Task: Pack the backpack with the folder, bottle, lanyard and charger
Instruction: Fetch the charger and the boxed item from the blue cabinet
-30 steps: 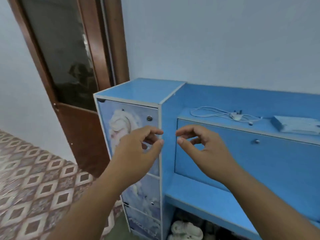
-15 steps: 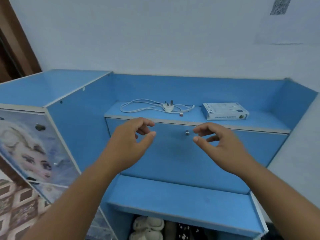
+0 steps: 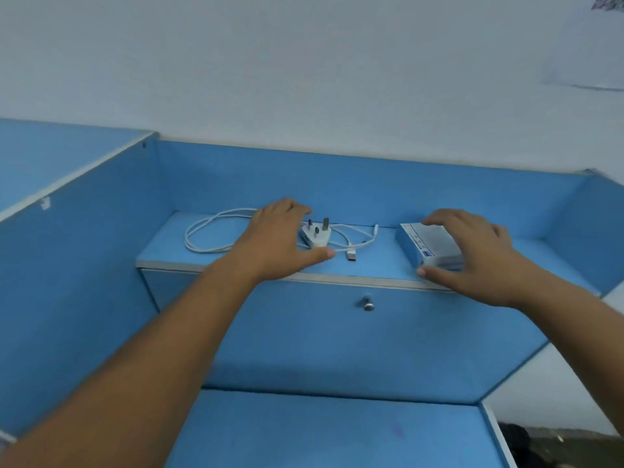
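change: 2 hands dropped from mid-air to shelf (image 3: 371, 269), mid-frame | left hand (image 3: 277, 238) spread wide over charger (image 3: 315, 236) lying there | right hand (image 3: 472, 251) arched over box (image 3: 429, 243), grip unclear | task: charger pickup likely next

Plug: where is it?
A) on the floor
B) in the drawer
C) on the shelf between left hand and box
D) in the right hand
C: the plug lies pins up on the shelf, between the left hand and the box.
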